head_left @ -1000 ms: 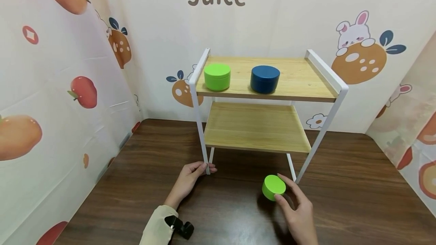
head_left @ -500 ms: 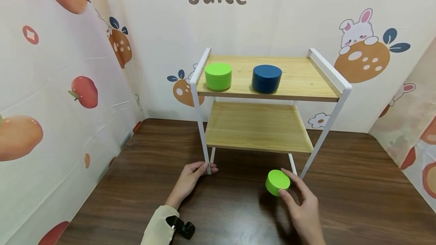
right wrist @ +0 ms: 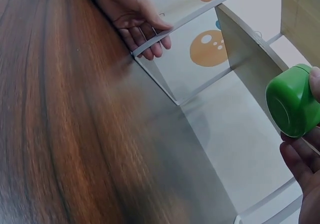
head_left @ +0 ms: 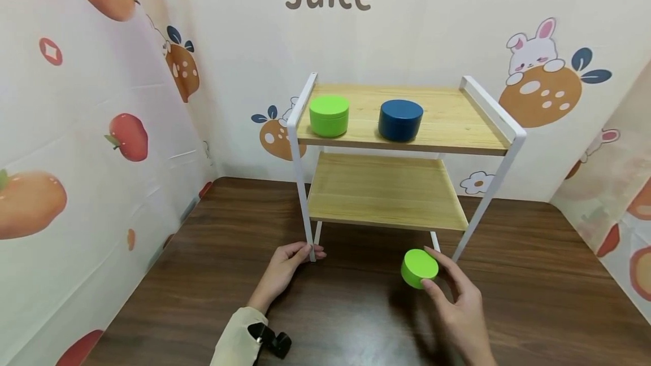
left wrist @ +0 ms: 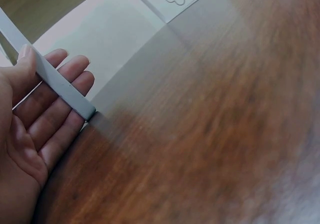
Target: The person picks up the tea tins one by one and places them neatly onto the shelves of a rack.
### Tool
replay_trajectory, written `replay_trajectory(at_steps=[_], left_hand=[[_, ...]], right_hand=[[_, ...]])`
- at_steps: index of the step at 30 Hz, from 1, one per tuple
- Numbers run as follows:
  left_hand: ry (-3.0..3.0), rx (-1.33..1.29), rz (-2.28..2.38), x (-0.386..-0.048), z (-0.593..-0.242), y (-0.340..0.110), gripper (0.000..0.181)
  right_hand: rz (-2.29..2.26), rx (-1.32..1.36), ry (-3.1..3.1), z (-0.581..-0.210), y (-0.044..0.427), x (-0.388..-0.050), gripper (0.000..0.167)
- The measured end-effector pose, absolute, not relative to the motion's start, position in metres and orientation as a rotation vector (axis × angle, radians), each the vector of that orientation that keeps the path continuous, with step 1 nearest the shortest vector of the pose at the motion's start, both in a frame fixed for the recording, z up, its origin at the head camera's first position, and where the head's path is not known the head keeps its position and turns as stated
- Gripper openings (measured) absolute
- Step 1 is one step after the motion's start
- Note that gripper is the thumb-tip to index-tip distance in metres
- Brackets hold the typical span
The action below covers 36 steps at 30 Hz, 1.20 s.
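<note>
In the head view my right hand [head_left: 460, 301] holds a small bright green round tin [head_left: 420, 268] between thumb and fingers, in the air above the table. Its rounded underside shows in the right wrist view, where the green tin [right wrist: 292, 101] is tilted. At the shelf's front left foot, my left hand [head_left: 285, 267] pinches the white leg [head_left: 307, 216], thumb in front and fingers behind. The left wrist view shows that leg [left wrist: 62, 88] lying across the fingers. A second green tin [head_left: 329, 117] and a dark blue tin [head_left: 400, 121] stand on the upper board.
A two-tier shelf with a wooden upper board [head_left: 458, 123] and lower board [head_left: 386, 194] stands on the dark wood table [head_left: 229, 219]. Its right white leg [head_left: 483, 208] rises just beyond my right hand. Fruit-printed curtains [head_left: 229, 61] close off the back and sides.
My right hand has carried the green tin slightly to the right and farther back, toward the shelf. My left hand keeps its grip on the leg. The head view has shifted slightly.
</note>
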<state>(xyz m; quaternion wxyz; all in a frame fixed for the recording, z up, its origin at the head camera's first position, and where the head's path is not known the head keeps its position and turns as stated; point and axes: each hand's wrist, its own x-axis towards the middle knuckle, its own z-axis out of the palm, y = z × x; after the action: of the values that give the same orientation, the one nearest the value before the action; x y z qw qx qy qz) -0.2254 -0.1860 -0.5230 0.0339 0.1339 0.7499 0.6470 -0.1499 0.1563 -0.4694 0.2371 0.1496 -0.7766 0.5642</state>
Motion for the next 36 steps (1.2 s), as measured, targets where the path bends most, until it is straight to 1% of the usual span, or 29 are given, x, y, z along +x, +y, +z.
replay_trajectory(at_steps=[6,14,25,36], left_hand=[[2.305,0.432,1.985,-0.226,-0.524,-0.187,0.04],[2.304,0.425,1.984,-0.225,-0.523,-0.188,0.039],[2.312,0.423,1.978,-0.225,-0.524,-0.188,0.039],[2.312,0.422,1.98,-0.226,-0.523,-0.187,0.04]], right_hand=[[1.545,0.413,-2.153,-0.468,0.16,-0.151,0.057],[1.554,0.417,-2.169,-0.448,0.164,-0.152,0.055],[1.507,0.474,-2.159,-0.425,0.168,-0.155,0.058],[1.499,0.526,-2.135,-0.419,0.173,-0.155,0.059]])
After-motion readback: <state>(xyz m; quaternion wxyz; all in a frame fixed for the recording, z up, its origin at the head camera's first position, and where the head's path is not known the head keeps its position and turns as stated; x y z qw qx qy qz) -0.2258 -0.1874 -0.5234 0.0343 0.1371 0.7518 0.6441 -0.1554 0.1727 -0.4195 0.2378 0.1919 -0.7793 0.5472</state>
